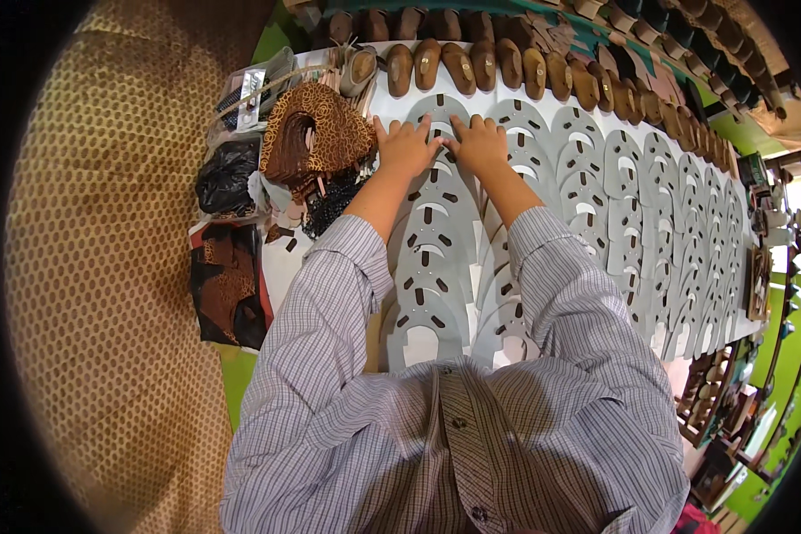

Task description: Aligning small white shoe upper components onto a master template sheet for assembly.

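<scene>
Grey shoe-upper pieces lie in overlapping columns, each with a curved cut-out and small dark brown tabs around it. At the far end of the leftmost column, both hands rest on the farthest grey upper piece point(438, 103). My left hand point(406, 148) has its fingers spread at the left side of this piece, with the thumb toward the middle. My right hand point(478, 146) mirrors it on the right, fingers apart, its thumb close to the left one. Nothing shows gripped in either hand. Another grey upper point(434, 184) with tabs lies just nearer, between my forearms.
Brown shoe lasts point(458, 69) line the table's far edge. Left of the columns sit leopard-print material point(316, 133), a black plastic bag point(229, 178) and a folded leopard-and-black piece point(230, 283). A patterned curtain point(120, 240) hangs at the left. Racks of shoes point(730, 392) stand at the right.
</scene>
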